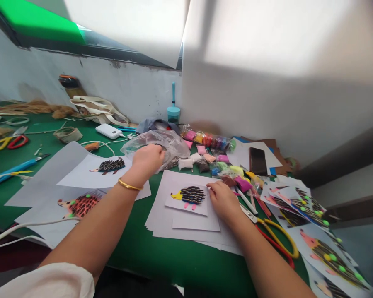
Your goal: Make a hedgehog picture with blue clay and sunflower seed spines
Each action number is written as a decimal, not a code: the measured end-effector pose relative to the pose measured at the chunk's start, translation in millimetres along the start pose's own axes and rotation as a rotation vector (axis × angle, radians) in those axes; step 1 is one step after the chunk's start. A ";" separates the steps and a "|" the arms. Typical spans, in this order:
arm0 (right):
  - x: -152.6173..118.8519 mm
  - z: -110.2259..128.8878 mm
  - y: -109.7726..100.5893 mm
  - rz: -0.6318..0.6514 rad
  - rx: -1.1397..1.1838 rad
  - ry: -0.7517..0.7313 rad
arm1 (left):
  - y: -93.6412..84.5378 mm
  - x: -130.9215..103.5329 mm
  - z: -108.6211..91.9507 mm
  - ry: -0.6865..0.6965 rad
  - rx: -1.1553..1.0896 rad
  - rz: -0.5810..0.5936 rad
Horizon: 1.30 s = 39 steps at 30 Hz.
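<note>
My left hand (148, 161), with a gold bangle on its wrist, is at the clear plastic bag (177, 145). Its fingers are curled together, and anything in them is hidden. Dark striped pieces that look like sunflower seeds (173, 162) show by the bag. My right hand (224, 200) lies with its fingers stretched out at the upper right corner of a small white card (170, 201). On this card is a hedgehog (192, 195) with a yellow face, pink feet and dark striped spines. White sheets (161, 225) lie under the card.
Packets of coloured clay (224, 158) lie behind the sheets. Scissors (276, 236) rest beside my right forearm, near more hedgehog pictures (329, 256). At left are another hedgehog picture (112, 165), a white power bank (108, 131) and a cable. A phone (257, 161) lies at back right.
</note>
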State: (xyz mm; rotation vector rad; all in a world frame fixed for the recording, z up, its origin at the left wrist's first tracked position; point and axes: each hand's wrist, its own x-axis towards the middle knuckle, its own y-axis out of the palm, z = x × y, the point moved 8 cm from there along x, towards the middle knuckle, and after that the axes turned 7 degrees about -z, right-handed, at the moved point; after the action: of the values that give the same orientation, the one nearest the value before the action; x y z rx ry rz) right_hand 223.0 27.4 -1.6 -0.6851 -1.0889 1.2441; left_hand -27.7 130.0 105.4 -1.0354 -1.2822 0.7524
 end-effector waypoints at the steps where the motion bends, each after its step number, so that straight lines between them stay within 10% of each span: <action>1: 0.4 -0.7 1.5 0.007 -0.013 0.003 | -4.4 -8.5 -13.3 0.058 -0.039 -0.029; 7: 2.5 -2.3 8.7 0.016 -0.039 -0.003 | 18.0 -60.5 -73.7 0.340 -0.270 0.044; 16: 6.9 -1.4 11.5 -0.032 0.105 -0.023 | 74.1 -70.8 -54.5 0.282 -0.377 0.215; 39: 2.2 -7.1 7.9 0.005 0.281 0.140 | 79.3 -66.7 -43.2 0.145 -0.552 0.300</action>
State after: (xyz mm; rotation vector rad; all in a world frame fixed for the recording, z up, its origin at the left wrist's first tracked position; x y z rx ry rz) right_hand 226.3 32.3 -10.7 -0.5513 -0.7789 1.3024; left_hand 11.3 91.8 7.3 -1.7256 -1.2506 0.5371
